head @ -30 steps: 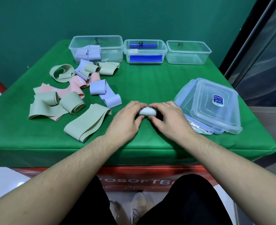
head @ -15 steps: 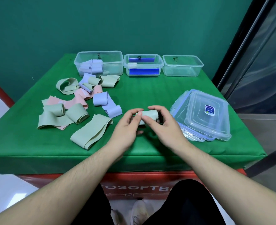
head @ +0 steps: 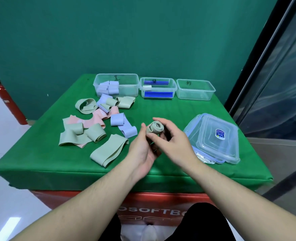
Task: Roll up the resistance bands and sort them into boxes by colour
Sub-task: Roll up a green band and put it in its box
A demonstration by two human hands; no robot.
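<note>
A rolled pale green band (head: 155, 129) is held up above the green table (head: 169, 110), its spiral end facing me. My left hand (head: 142, 146) grips it from below and the left with thumb and fingers. My right hand (head: 174, 139) pinches it from the right. Loose green, pink and lilac bands (head: 95, 126) lie in a heap at the left. Three clear boxes stand at the back: the left box (head: 126, 84) holds lilac rolls, the middle box (head: 158, 87) holds a pale roll and blue parts, and the right box (head: 196, 90) looks bare.
A stack of clear lids (head: 216, 138) lies at the right, close to my right hand. A flat green band (head: 109, 152) lies near the front edge at the left. A red fire extinguisher (head: 8, 101) stands on the floor at the far left.
Both hands have lifted the green roll off the table and turned it so its spiral end faces me. The camera has tilted up, showing more wall.
</note>
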